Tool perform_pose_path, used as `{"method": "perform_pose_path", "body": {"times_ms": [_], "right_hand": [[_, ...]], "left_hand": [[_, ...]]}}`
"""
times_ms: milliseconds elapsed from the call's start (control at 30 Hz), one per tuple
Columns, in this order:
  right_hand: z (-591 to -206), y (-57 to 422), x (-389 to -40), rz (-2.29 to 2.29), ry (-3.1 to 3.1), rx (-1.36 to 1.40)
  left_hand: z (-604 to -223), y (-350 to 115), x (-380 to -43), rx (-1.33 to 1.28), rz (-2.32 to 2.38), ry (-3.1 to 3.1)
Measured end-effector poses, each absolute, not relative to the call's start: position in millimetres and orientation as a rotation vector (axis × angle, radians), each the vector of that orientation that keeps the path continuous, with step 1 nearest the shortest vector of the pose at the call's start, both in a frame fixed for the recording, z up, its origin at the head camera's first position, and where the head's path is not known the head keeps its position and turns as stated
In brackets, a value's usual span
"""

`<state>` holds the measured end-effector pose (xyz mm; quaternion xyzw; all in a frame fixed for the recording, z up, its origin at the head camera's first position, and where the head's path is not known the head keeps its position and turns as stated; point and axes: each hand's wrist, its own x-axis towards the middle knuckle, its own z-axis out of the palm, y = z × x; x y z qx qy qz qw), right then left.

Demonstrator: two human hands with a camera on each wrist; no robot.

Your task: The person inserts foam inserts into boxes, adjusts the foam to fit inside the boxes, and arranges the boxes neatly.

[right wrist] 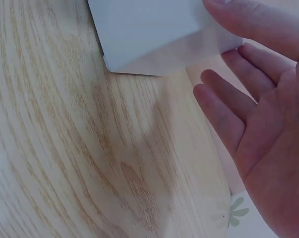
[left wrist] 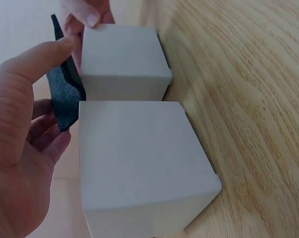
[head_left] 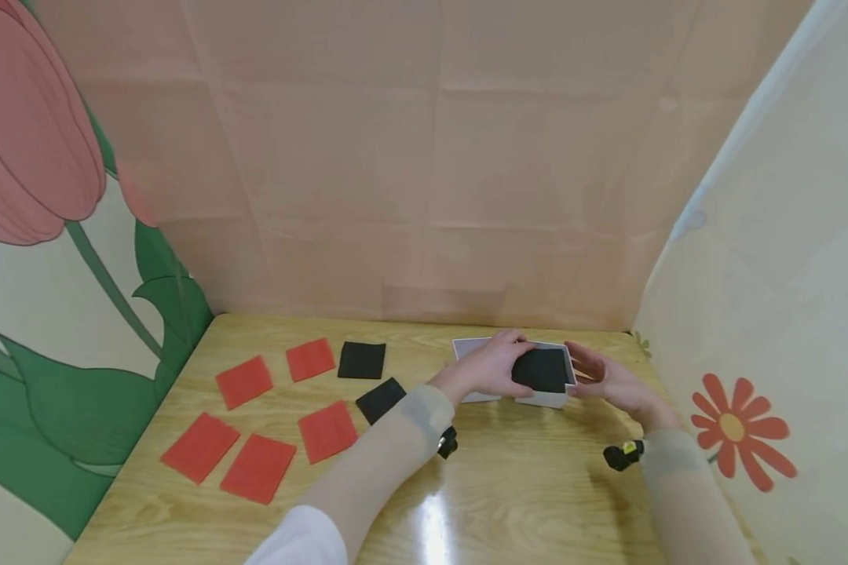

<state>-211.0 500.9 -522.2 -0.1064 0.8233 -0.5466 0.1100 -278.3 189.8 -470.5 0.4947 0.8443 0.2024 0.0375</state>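
Note:
My left hand [head_left: 491, 367] pinches a black square cloth [head_left: 542, 370] between thumb and fingers, over the opening of the right-hand white box [head_left: 540, 399]. In the left wrist view the cloth [left wrist: 62, 96] looks bent and upright beside the rims of both boxes. The left-hand white box [head_left: 480, 397] stands under and behind my left hand, partly hidden by it. My right hand [head_left: 615, 384] holds the right-hand box at its right side. In the right wrist view its thumb lies on one face of the box [right wrist: 149, 29], with other fingers near the corner.
On the wooden table [head_left: 530, 486], several red squares [head_left: 257, 468] lie spread out on the left. Two black squares [head_left: 362, 360] lie to their right, one partly behind my left forearm. A pinkish backdrop [head_left: 424, 157] closes off the back, and a flowered sheet [head_left: 784, 298] the right.

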Motion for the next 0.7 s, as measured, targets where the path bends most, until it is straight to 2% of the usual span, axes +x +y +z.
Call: {"method": "perform_pose_path", "body": {"times_ms": [700], "right_hand": [[-524.6,497.9,-205.8,-1.638,2.368,-0.223]], "left_hand": [[-470.0,216.1,-282.0,1.335,0.584,2.702]]}}
